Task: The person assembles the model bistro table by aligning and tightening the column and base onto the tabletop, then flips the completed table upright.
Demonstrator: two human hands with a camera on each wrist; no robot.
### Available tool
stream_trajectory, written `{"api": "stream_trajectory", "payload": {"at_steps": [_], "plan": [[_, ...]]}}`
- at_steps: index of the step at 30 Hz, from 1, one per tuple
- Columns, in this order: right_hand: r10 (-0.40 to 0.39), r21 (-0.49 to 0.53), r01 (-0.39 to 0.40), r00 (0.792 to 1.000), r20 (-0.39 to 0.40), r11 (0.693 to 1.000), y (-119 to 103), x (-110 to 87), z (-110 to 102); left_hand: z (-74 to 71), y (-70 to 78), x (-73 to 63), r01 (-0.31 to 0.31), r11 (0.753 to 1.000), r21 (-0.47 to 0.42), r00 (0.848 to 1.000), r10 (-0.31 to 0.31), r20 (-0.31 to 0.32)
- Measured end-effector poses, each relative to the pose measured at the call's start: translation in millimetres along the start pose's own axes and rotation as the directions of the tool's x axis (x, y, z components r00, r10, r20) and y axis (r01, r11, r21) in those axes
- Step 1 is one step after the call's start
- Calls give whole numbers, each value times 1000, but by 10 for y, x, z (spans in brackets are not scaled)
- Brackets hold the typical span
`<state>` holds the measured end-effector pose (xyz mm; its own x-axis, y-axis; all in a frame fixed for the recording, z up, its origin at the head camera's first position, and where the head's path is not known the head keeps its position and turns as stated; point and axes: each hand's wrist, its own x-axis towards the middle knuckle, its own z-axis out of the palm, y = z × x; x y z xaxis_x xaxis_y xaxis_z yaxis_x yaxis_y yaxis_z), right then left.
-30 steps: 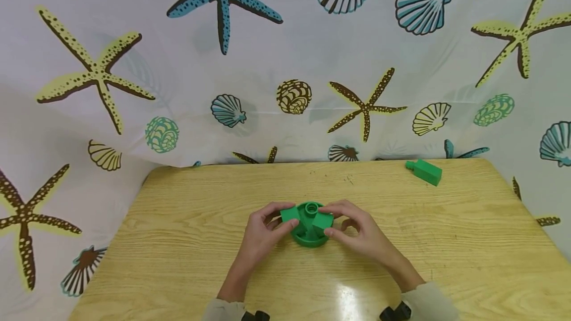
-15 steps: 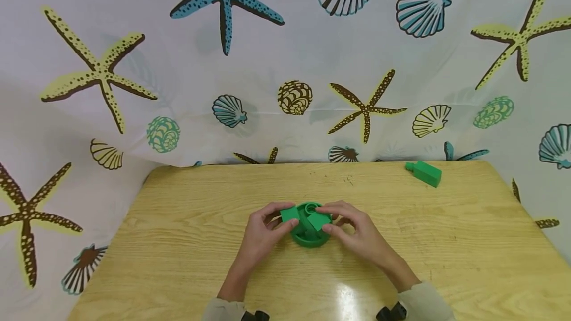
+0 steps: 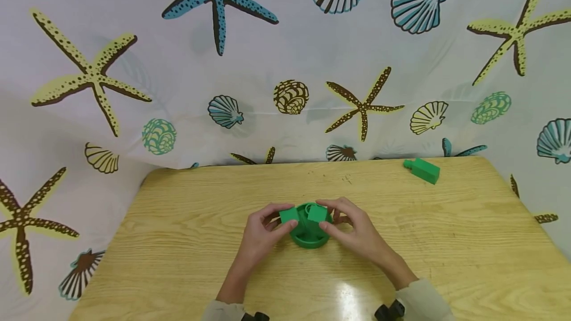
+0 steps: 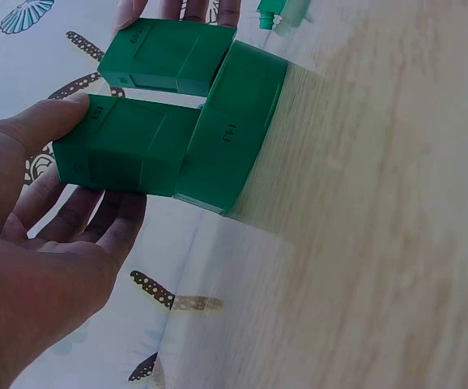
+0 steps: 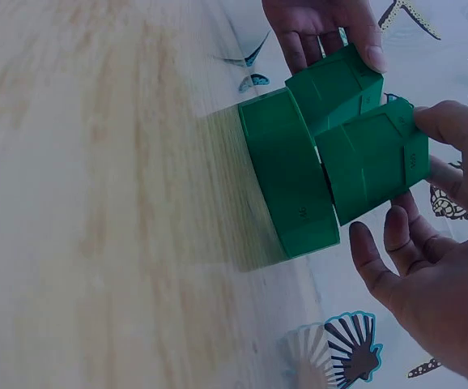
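A round green dish-like base [image 3: 311, 243] with a raised rim stands on the table. My left hand [image 3: 262, 232] pinches a green block [image 3: 289, 215] between thumb and fingers over the base's left side; in the left wrist view that block [image 4: 125, 146] meets the base's wall. My right hand [image 3: 357, 228] pinches a second green block [image 3: 317, 213], thumb in front and fingers behind. In the right wrist view this block [image 5: 376, 162] stands upright right at the base's top edge. In the head view it partly covers a ring-shaped socket in the base.
A green block with a narrow peg [image 3: 423, 171] lies at the back right of the wooden table [image 3: 200, 261]. Behind the table hangs a white cloth [image 3: 267, 63] printed with shells and starfish.
My right hand has turned its block and shifted it left and back, over the ring socket. My left hand keeps its grip in place.
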<state>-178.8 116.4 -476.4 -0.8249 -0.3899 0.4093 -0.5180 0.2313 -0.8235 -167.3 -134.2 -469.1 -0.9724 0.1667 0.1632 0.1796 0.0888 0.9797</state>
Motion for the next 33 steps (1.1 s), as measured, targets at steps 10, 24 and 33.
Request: {"api": "stream_trajectory", "payload": {"at_steps": [10,24,33], "plan": [[31,-19,-31,999,14,999,23,23,47,5,-1,-1,2,1000,5,1000,-2,-4],[150,130,-155,988,47,979,9,50,-26,17,-5,4,-12,1000,-9,1000,12,8],[157,164,-158,987,20,974,28,37,-44,18,-12,1,-5,1000,-9,1000,5,3]]}}
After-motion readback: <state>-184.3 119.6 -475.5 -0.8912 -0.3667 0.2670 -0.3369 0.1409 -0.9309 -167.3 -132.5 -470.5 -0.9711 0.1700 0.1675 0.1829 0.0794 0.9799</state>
